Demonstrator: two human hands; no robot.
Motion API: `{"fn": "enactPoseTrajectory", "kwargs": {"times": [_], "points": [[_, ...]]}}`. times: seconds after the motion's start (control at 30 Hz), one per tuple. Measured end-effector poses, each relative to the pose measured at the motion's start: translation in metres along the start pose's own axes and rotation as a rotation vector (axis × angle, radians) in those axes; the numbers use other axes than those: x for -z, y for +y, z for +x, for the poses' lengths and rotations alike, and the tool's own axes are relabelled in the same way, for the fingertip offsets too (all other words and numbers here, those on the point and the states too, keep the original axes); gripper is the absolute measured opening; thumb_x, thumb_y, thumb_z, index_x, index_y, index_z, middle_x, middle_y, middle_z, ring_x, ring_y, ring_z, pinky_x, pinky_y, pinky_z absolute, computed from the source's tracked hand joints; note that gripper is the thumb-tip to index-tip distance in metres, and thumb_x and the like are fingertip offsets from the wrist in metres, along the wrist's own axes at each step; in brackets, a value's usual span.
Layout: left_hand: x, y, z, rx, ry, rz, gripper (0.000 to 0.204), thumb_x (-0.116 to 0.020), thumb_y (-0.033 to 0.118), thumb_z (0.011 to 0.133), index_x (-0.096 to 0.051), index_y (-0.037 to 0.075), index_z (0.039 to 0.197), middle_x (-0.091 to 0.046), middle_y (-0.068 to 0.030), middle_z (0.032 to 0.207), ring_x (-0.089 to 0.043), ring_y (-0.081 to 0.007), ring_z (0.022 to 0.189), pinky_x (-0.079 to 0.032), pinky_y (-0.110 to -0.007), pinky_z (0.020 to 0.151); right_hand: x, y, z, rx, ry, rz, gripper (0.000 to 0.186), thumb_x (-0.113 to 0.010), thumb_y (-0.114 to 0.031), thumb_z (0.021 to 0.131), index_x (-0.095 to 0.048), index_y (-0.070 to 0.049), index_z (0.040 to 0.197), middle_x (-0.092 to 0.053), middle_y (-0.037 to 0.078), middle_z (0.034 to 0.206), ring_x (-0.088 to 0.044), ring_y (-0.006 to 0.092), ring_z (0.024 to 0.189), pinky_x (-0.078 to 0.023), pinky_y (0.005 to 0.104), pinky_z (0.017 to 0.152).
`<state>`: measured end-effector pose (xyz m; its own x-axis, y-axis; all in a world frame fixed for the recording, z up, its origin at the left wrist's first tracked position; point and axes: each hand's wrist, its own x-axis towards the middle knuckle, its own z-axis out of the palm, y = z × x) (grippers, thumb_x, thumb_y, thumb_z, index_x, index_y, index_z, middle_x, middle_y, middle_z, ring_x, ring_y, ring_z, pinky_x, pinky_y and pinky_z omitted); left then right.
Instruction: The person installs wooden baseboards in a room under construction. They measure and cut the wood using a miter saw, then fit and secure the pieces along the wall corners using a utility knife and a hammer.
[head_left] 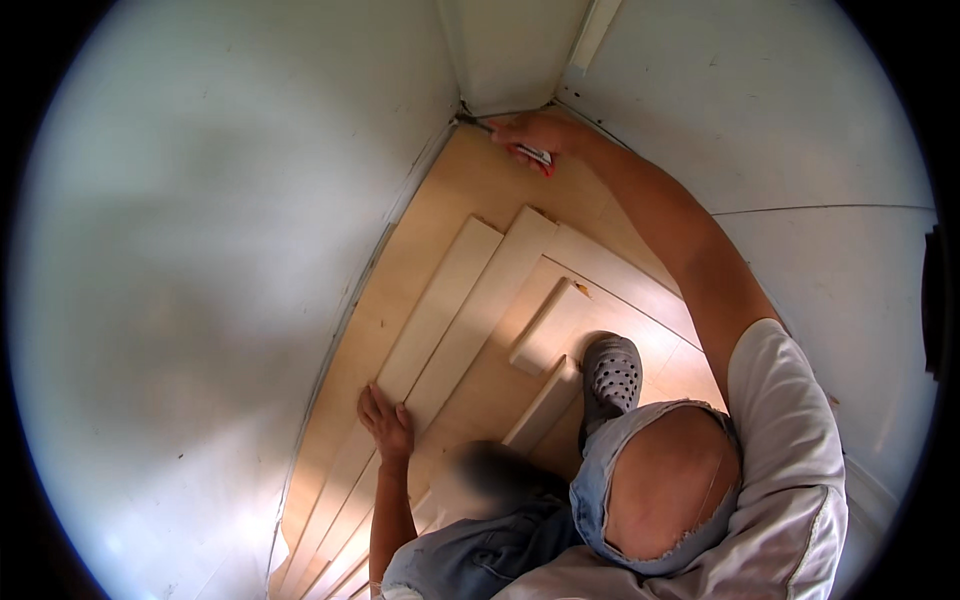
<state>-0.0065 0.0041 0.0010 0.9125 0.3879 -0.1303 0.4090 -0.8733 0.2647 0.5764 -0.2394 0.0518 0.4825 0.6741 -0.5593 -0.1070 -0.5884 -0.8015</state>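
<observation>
My right hand (pixel 535 135) reaches to the far corner of the floor, its fingers closed around a slim hand tool with a red and white handle (pixel 538 156). A dark, thin end of the tool points left at the corner where the walls meet the floor; its exact kind is too small to make out. My left hand (pixel 388 422) lies flat with fingers out on the pale wooden boards (pixel 425 355), near the left wall. These long boards lie side by side on the light plywood floor (pixel 400 280).
Smooth grey-white walls rise at the left (pixel 230 250) and right (pixel 800 140), narrowing to the far corner. Shorter wooden pieces (pixel 548 325) lie near my grey clog (pixel 612 375). Another board (pixel 630 275) runs toward the right wall. My bent knee (pixel 675 480) is close in front.
</observation>
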Motion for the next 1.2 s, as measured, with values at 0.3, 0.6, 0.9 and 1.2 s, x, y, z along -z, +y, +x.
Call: {"fn": "enactPoseTrajectory", "kwargs": {"times": [0.3, 0.6, 0.9, 1.2], "points": [[-0.001, 0.005, 0.003, -0.024, 0.049, -0.005, 0.065, -0.044, 0.032, 0.104, -0.029, -0.005, 0.154, -0.031, -0.0278, 0.153, -0.030, -0.0474, 0.138, -0.026, -0.057, 0.115, -0.044, 0.012, -0.001, 0.055, 0.608, -0.829, 0.033, -0.055, -0.030, 0.095, -0.069, -0.001, 0.093, -0.072, 0.021, 0.091, -0.070, 0.0391, 0.084, -0.054, 0.0520, 0.076], [-0.001, 0.004, 0.002, 0.004, 0.030, -0.005, 0.066, -0.044, 0.033, 0.103, -0.030, -0.005, 0.154, -0.032, -0.0274, 0.152, -0.030, -0.0468, 0.138, -0.026, -0.057, 0.115, -0.054, 0.015, 0.021, 0.055, 0.542, -0.959, 0.027, -0.051, -0.020, 0.093, -0.070, -0.001, 0.097, -0.073, 0.019, 0.095, -0.071, 0.0355, 0.089, -0.055, 0.0475, 0.075], [-0.003, 0.007, 0.001, 0.002, 0.060, -0.004, 0.065, -0.046, 0.030, 0.102, -0.031, -0.006, 0.153, -0.032, -0.0272, 0.152, -0.031, -0.0481, 0.137, -0.025, -0.058, 0.115, -0.053, 0.018, 0.001, 0.310, 0.439, -1.193, 0.020, -0.062, -0.024, 0.087, -0.069, -0.008, 0.097, -0.070, 0.017, 0.086, -0.070, 0.0346, 0.082, -0.054, 0.0483, 0.069], [-0.001, 0.004, 0.001, 0.000, 0.068, -0.035, 0.065, -0.050, 0.028, 0.099, -0.032, -0.007, 0.152, -0.033, -0.0272, 0.152, -0.031, -0.0488, 0.136, -0.025, -0.059, 0.115, -0.058, 0.007, 0.022, 0.346, 0.728, -0.947, 0.030, -0.061, -0.030, 0.091, -0.066, -0.007, 0.110, -0.069, 0.015, 0.099, -0.070, 0.0323, 0.092, -0.056, 0.0470, 0.074]]}}
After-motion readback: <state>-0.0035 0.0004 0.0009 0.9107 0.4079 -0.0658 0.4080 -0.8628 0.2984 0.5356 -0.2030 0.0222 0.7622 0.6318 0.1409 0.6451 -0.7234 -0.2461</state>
